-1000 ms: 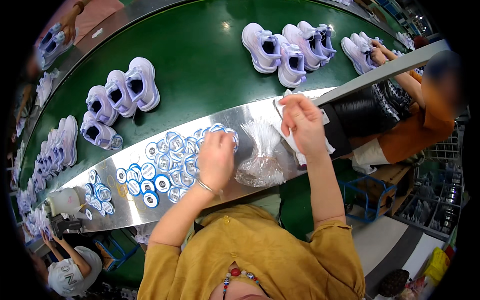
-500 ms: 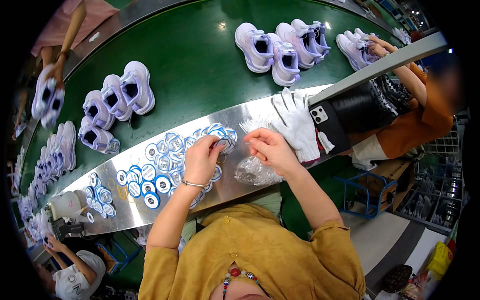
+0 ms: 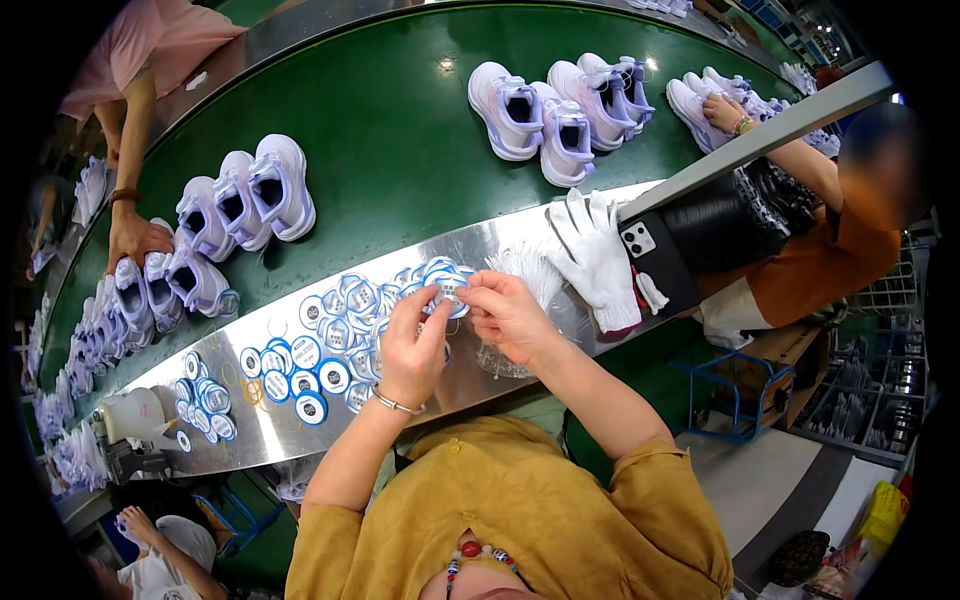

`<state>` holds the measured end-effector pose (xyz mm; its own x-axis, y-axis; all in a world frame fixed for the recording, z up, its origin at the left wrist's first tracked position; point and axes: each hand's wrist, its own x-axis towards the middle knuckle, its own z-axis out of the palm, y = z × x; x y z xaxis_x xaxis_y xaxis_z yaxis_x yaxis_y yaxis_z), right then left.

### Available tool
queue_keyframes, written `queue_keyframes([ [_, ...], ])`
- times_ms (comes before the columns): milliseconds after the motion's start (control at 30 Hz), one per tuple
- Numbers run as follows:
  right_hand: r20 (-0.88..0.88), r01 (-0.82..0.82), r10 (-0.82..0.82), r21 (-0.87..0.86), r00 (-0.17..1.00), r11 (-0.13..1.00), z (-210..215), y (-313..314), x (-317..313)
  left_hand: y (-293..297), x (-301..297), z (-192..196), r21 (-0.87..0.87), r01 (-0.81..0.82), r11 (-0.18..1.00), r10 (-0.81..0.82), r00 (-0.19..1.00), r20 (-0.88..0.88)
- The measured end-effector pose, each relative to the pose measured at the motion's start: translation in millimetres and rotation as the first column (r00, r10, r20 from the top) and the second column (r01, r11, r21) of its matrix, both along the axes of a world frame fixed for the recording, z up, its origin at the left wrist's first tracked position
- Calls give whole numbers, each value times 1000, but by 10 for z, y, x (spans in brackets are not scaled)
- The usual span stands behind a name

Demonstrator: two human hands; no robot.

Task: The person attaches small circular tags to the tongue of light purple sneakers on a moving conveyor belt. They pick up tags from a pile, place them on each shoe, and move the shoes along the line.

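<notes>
A round blue-and-white paper tag [image 3: 447, 289] is between my two hands, above the metal bench. My left hand [image 3: 412, 342] pinches it from the left, fingers closed. My right hand [image 3: 510, 314] is closed in a pinch at the tag's right edge; anything thin between those fingertips is too small to make out. Beneath and left of my hands lies a spread pile of similar round tags [image 3: 305, 352]. A bundle of thin, clear plastic strands [image 3: 530, 265] lies just behind my right hand, partly hidden by it.
White-and-lilac shoes [image 3: 280, 190] stand in groups on the green belt [image 3: 390, 130] beyond the bench [image 3: 270, 440]. A white glove [image 3: 595, 260] and a phone [image 3: 637, 236] lie right. Rubber bands [image 3: 250, 390] lie left. A co-worker's hand [image 3: 140, 238] touches shoes; another person works at right.
My right hand has moved left from the strand bundle to the tag, meeting my left hand. At the far left, the co-worker's hand has set lifted shoes down on the belt.
</notes>
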<state>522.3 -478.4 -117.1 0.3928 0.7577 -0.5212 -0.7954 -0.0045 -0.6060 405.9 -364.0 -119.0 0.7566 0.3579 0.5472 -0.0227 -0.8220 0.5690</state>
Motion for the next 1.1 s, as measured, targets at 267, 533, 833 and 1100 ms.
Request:
queue_keyframes([
  [267, 605, -164, 244, -185, 758, 969, 45, 14, 52, 89, -8, 20, -933, 2, 359, -90, 995, -33],
  [533, 865, -110, 206, -175, 457, 978, 245, 21, -54, 56, 36, 9, -915, -73, 397, -17, 996, -86],
  [833, 765, -180, 290, -227, 575, 957, 272, 140, -14, 54, 83, 61, -758, -27, 652, -20, 998, -53],
  [1100, 829, -328, 472, -374, 301, 867, 289, 137, -117, 134, -206, 4, -992, 15, 126, -102, 995, 3],
])
